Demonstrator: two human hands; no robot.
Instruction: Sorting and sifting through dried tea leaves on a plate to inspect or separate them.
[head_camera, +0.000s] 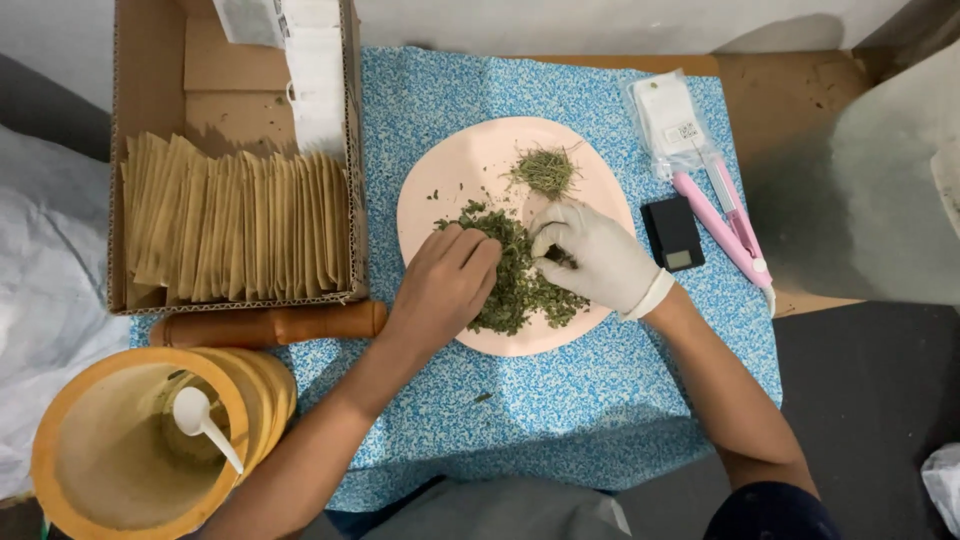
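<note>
Two hands work at the centre of the frame, both sunk into a pile of chopped green leaves (520, 285) on a pale pink plate (450, 170); left hand (443, 283) is bare, fingers curled together & pressed down on the left side of the pile, though whether it grips any leaf can't be told; right hand (597, 256) wears a white glove, fingertips pinched together on a bit of leaf at the pile's right side; the two hands sit just beside each other, w/ leaf showing between them. Smaller heap of thin dry green stems (545, 168) lies apart from the pile, toward the plate's upper edge; a few loose flecks scatter on the plate's left part. Plate rests on a blue speckled cloth (560, 420) covering the counter.

Upper left of frame: cardboard box (150, 70) holding a row of upright tan paper sachets (235, 228), w/ white packets (315, 70) stacked at its upper right corner. Just below the box, a wooden pestle (270, 325) lies flat; lower left corner, a wooden mortar (130, 450) w/ a white spoon (203, 422) inside. Right of the plate: small black pocket scale (672, 233), pink handheld sealer (722, 225) & a clear bag of white packets (668, 118) above them.
</note>
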